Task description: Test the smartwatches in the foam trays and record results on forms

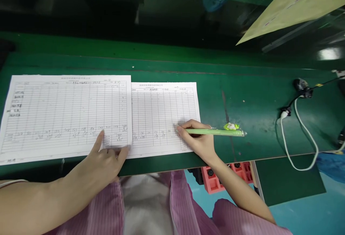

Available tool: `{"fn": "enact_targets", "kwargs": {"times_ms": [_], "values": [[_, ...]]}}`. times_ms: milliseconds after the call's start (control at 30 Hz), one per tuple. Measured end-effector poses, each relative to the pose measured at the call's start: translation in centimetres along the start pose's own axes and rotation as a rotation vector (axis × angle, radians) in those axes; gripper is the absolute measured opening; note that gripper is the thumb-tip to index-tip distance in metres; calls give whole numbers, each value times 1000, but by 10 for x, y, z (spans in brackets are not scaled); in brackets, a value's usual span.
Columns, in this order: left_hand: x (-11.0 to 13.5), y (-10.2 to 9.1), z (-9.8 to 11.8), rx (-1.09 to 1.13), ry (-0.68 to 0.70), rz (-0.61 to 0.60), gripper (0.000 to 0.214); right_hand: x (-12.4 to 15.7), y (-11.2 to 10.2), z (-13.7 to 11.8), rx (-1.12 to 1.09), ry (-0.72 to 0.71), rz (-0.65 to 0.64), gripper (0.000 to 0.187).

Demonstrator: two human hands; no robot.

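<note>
A: In the head view, what is the right hand doing?
B: It's pinched narrow around a green pen. The pen's back end sticks out to the right, past the hand.
A: Is the tip on paper?
B: It points to the lower part of the right sheet, which lies under the hand and up to its left. Contact is too small to make out.
A: And the left hand?
B: It grips nothing. The index finger is stretched out onto a row of handwritten numbers, the thumb is spread to the right, and the other fingers are curled.
A: Which page is that?
B: The left sheet, a printed grid reaching far to the left of that hand. Its right edge overlaps the right sheet.
A: What's near the pen?
B: A small yellow-green charm, just beside its back end, right of the right hand.
A: Farther off?
B: A white cable loops over the front edge of the green tabletop, well to the right of the right hand. Below that hand, under the edge, is a red tray; far above and to its right, a yellow sheet.
</note>
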State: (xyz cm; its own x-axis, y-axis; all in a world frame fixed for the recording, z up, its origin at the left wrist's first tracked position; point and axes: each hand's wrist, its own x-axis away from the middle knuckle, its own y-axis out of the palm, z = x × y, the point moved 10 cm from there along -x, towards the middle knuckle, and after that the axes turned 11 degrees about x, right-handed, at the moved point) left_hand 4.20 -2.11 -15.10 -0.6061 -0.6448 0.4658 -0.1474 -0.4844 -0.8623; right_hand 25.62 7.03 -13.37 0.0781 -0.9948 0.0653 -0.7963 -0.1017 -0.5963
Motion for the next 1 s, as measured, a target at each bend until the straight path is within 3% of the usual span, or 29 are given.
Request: {"fn": "enact_targets", "kwargs": {"times_ms": [500, 733, 1000], "values": [[-1, 0, 1, -42, 12, -4, 62, 0, 0, 0, 11, -5, 7, 22], [1, 2, -4, 86, 14, 71, 61, 1, -1, -1, 3, -12, 12, 23], [-1, -4, 2, -30, 16, 18, 64, 0, 0, 0, -2, -15, 6, 21]]}}
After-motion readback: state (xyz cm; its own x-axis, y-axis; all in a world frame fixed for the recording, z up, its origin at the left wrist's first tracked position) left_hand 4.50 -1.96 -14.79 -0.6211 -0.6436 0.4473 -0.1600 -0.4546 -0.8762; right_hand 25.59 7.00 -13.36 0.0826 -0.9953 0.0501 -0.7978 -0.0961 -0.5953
